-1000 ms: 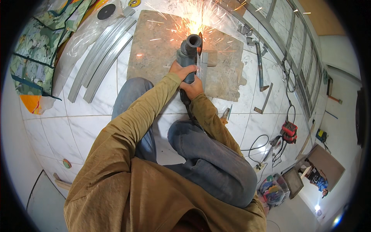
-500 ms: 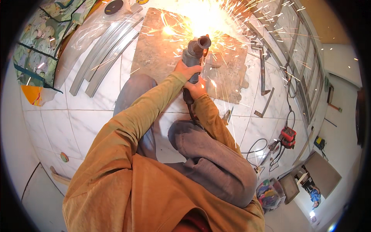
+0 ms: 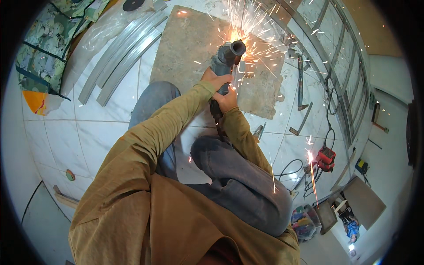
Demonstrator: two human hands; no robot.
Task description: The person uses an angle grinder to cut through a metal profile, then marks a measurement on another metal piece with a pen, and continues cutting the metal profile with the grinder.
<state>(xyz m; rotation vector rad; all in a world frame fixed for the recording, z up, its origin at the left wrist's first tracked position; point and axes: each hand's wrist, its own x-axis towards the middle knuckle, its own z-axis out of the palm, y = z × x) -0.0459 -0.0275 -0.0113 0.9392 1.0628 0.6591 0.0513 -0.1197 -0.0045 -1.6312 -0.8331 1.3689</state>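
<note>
An angle grinder (image 3: 223, 60) with a dark grey body stands out in front of me, above a worn brown board (image 3: 177, 51) on the floor. My left hand (image 3: 213, 80) is wrapped round the grinder's body. Lower down, my right hand (image 3: 227, 100) grips its rear part, where the power cord (image 3: 218, 122) runs down by my knee. Orange sparks (image 3: 238, 34) spray outward from the grinder's far end. That glare and the grinder itself hide the disc and the spot it touches.
Metal channel bars (image 3: 128, 55) lie left of the board. To the right are a welded metal frame (image 3: 324, 55), a flat bar (image 3: 301, 84), an angle piece (image 3: 303, 118) and a red power socket box (image 3: 326, 159) with cables. A person (image 3: 351, 227) is at the lower right.
The spark burst has shrunk and dimmed, so the board and bars show more clearly. The grinder has shifted slightly right, with both hands still around it.
</note>
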